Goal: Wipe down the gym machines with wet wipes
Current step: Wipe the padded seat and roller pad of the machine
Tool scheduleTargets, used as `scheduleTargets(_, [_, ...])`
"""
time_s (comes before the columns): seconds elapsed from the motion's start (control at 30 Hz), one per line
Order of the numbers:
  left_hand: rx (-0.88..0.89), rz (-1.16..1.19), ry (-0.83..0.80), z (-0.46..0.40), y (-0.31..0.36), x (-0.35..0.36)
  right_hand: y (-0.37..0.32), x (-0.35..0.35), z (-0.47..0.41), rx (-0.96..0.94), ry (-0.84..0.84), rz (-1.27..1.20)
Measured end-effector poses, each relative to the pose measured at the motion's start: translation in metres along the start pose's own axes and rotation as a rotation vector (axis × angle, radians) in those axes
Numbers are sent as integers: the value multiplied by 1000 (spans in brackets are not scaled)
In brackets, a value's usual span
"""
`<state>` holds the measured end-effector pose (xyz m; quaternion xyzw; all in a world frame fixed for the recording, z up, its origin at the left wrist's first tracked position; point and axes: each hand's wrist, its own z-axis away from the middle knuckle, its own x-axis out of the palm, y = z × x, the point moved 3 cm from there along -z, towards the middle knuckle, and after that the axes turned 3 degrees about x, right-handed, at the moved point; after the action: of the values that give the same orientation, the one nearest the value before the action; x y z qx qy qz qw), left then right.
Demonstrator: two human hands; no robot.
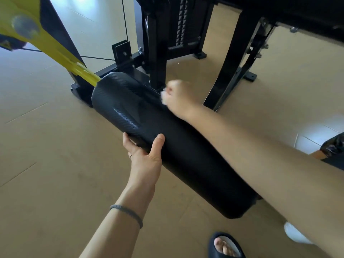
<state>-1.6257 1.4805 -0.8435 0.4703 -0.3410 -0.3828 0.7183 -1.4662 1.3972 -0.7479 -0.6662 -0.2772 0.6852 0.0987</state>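
The long black textured foam roller pad (167, 144) was mounted on the yellow metal lever arm (46, 43) at its far left end, with the black steel machine frame (158, 43) behind it, above the tan tiled floor (46, 155).

L hand (144, 151) grips black roller pad (167, 138) from below, thumb on near side | R hand (177, 98) blurred, fist on white wet wipe (163, 98), pressed to pad's far upper side | pad on yellow arm (55, 51) | black machine frame (158, 43) behind | tan floor (46, 164) | dark slipper (226, 245) at bottom edge
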Motion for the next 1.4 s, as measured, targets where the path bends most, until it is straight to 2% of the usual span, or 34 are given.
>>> scheduleTargets(0.13, [-1, 36, -30, 5, -1, 1, 85, -45, 74, 243, -163, -106])
scheduleTargets(0.23, [-27, 77, -66, 10, -3, 0, 95, -49, 83, 333, -184, -139])
scheduleTargets(0.33, [-48, 119, -67, 13, -9, -2, 59, -26, 41, 263, -120, -134])
scheduleTargets(0.53, [-112, 156, -73, 20, -22, -8, -52, 20, -50, 10, -34, -63])
scheduleTargets(0.63, [-119, 154, -83, 22, -20, -7, -63, 22, -50, -53, -23, -14])
scheduleTargets(0.73, [-100, 149, -108, 21, -15, -5, -13, 2, -11, -9, -40, -33])
scheduleTargets(0.87, [-143, 164, -129, 20, -12, -1, 90, -38, 78, 246, -92, -100])
scheduleTargets(0.97, [-163, 175, -127, 22, -11, 2, 105, -50, 96, 339, -124, -100])
scheduleTargets(1.13, [-183, 151, -116, 20, -12, 3, 4, -8, 11, 86, -11, -47])
scheduleTargets(1.23, [-170, 116, -114, 21, -10, 3, -60, 12, -16, -121, 54, 140])
scheduleTargets(1.3, [-169, 102, -108, 21, -8, 2, -73, 13, -7, -283, 75, 211])
scheduleTargets(1.4, [-172, 99, -107, 21, -6, 2, -45, -1, 53, -438, 97, 189])
